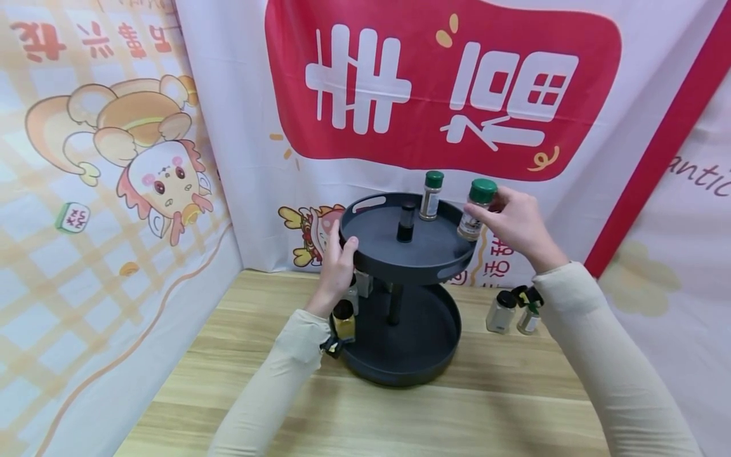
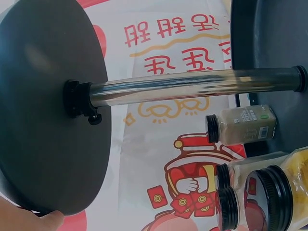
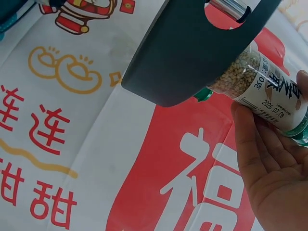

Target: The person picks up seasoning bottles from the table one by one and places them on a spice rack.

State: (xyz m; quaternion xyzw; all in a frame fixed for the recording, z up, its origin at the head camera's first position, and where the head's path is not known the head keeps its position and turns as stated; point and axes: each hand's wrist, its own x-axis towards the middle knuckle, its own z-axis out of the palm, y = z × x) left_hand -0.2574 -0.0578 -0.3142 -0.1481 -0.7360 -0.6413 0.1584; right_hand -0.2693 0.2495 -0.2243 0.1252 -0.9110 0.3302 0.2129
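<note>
Staged recording booth, not a lived-in room. Printed cloth backdrops (image 1: pixel 240 158) hang as walls on all sides: a big red panel with white Chinese characters (image 1: pixel 440 89), cartoon dragon mascot (image 1: pixel 143 146), mahjong tile print (image 1: pixel 72 218), plaid pattern on the left sheet. Festive shop-promo look. A light wood-grain counter (image 1: pixel 400 412) sits boxed in the cloth corner. On it a black two-tier rotating rack (image 1: pixel 408 279) with spice jars (image 1: pixel 431 193), more jars (image 1: pixel 502 311) loose beside it. No kitchen fittings visible, only props.
</note>
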